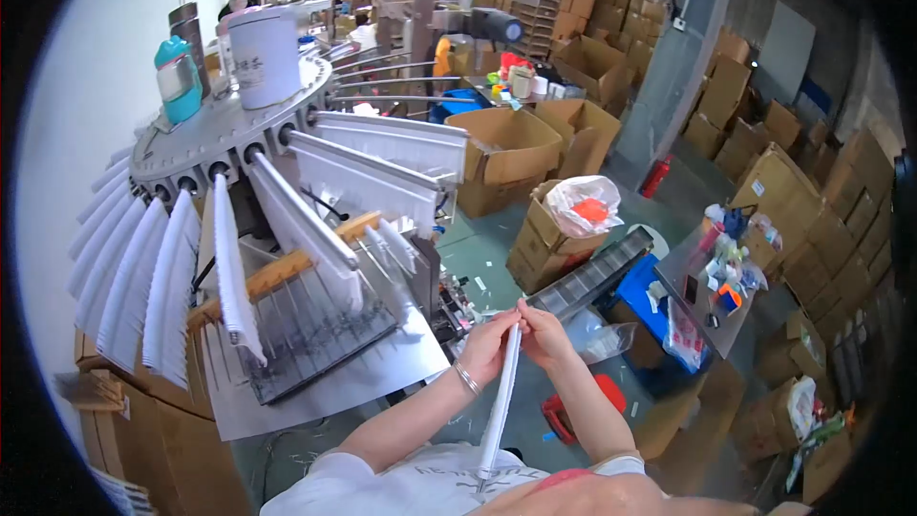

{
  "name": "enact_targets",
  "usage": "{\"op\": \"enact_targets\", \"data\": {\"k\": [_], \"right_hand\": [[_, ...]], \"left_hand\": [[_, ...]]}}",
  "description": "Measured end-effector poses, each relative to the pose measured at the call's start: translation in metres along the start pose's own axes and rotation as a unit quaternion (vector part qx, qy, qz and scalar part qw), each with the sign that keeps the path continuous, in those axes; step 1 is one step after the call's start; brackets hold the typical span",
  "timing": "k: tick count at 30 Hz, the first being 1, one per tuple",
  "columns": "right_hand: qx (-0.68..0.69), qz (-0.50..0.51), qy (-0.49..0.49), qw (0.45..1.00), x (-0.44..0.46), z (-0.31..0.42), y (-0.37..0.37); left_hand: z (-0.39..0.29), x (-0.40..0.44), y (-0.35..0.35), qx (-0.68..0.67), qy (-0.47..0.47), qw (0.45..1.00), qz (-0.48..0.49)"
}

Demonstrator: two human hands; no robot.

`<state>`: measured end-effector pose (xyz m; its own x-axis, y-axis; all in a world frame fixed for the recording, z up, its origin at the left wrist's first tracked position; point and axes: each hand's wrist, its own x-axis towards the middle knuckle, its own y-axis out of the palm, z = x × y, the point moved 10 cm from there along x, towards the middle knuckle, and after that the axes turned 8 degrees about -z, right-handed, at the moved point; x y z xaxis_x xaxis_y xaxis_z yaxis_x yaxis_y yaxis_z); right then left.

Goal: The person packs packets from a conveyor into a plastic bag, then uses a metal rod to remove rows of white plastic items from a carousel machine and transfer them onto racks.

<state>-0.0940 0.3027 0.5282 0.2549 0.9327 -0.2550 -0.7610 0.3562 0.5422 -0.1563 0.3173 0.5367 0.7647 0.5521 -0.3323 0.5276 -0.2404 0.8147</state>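
A long, narrow white fabric strip [501,406] runs from the front of my shirt up to both hands. My left hand [485,348], with a bangle at the wrist, has its fingers closed round the strip's upper end. Touching it, my right hand [544,333] pinches the same end from the other side. To the left stands a round metal machine [158,148] with white pleated pieces [239,268] hanging from arms around its rim. Below them, a dark slotted plate [320,334] lies on a metal sheet [382,377].
A white bucket [264,57] and a teal bottle [178,79] stand on the machine. Cardboard boxes [506,148] stand ahead. On the right are a cluttered table [683,272] and a blue crate [635,287]. A red stool [564,420] is beyond my right forearm.
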Motion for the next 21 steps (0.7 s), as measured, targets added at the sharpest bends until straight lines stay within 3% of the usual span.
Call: {"op": "enact_targets", "data": {"k": [4,6,7,9,11,12,14,15,17,21], "right_hand": [[-0.005,-0.06,0.011,0.998,0.003,0.002,0.021],[0.009,-0.071,0.015,0.997,0.008,0.007,0.009],[0.029,-0.054,0.033,0.998,0.006,0.012,0.01],[0.039,-0.049,0.031,0.998,0.02,0.014,-0.019],[0.04,-0.053,0.039,0.997,0.033,0.022,-0.043],[0.041,-0.045,0.045,0.997,0.041,0.027,-0.046],[0.035,-0.044,0.046,0.997,0.056,0.041,-0.058],[0.041,-0.035,0.057,0.997,0.066,0.049,-0.062],[0.034,0.003,0.051,0.998,0.094,0.07,-0.074],[0.032,0.035,0.049,0.998,0.131,0.131,-0.109]], "left_hand": [[-0.015,-0.012,-0.014,0.077,0.019,0.997,-0.02],[-0.047,-0.037,0.003,0.36,0.225,0.905,-0.004],[-0.057,-0.06,-0.008,0.422,0.234,0.873,-0.07],[-0.083,-0.109,0.003,0.487,0.335,0.806,-0.031],[-0.068,-0.124,-0.004,0.664,0.114,0.734,0.089],[-0.075,-0.126,-0.002,0.665,0.114,0.734,0.078],[-0.035,-0.13,-0.002,0.596,-0.091,0.781,0.163],[-0.029,-0.12,0.004,0.594,-0.089,0.785,0.153],[-0.022,-0.094,0.039,0.547,0.021,0.815,0.191],[0.002,-0.028,0.071,0.55,0.003,0.819,0.167]]}}
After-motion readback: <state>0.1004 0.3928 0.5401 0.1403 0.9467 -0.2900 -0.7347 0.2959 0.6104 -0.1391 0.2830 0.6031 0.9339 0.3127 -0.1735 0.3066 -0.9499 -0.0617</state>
